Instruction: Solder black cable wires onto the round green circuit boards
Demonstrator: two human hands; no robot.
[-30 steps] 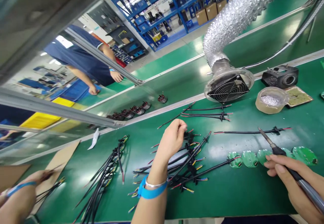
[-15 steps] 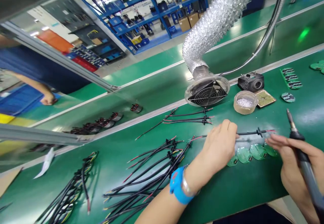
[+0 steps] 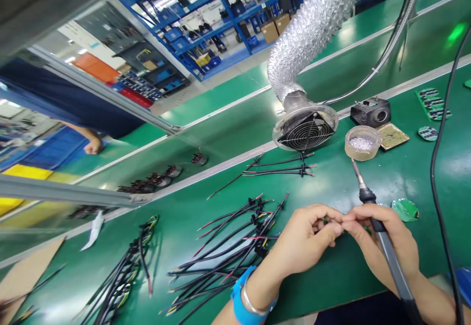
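Note:
My left hand (image 3: 312, 239) is closed, and a black cable (image 3: 273, 237) with a red wire end shows behind it. My right hand (image 3: 390, 246) grips a soldering iron (image 3: 384, 246), its tip pointing up toward the solder tub. The fingertips of both hands meet in a pinch, and what lies between them is mostly hidden. Green round circuit boards (image 3: 405, 209) are on the bench beside and beneath my right hand, partly covered. To the left of my left hand lies a pile of black cables (image 3: 221, 254) with coloured wire ends.
A fume extractor fan (image 3: 306, 133) hangs from a silver duct (image 3: 312, 36). Behind the hands stand a round tub (image 3: 362, 151), a sponge tray (image 3: 393, 136) and a black iron holder (image 3: 371, 112). The iron's cord (image 3: 434, 168) crosses the right side. A co-worker's hand (image 3: 93, 146) shows beyond the partition.
My left hand has drawn back and down with the cable, and my right hand has moved left to meet it. The soldering iron has swung left, and its cord has come into view.

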